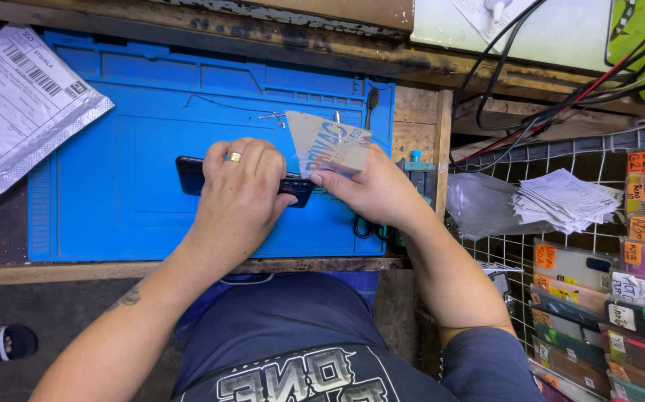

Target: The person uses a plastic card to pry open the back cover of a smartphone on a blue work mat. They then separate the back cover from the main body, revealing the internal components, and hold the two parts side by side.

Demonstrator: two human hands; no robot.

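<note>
A dark smartphone point(190, 175) lies crosswise on the blue work mat point(114, 201). My left hand point(239, 195), with a gold ring on one finger, covers the phone's middle and presses it down. My right hand point(371, 190) pinches a thin clear plastic card point(328, 143) with worn print, held tilted at the phone's right end. The card's lower edge meets the phone there; whether it is wedged in is hidden by my fingers.
A silver mailing bag point(17, 104) lies at the mat's left. A thin wire, tweezers point(274, 116) and a dark tool point(371, 104) lie at the mat's back. Cables point(531, 74), a paper stack point(564, 199) and a rack of packaged phone cases point(612, 298) fill the right. Scissors point(367, 225) rest by my right wrist.
</note>
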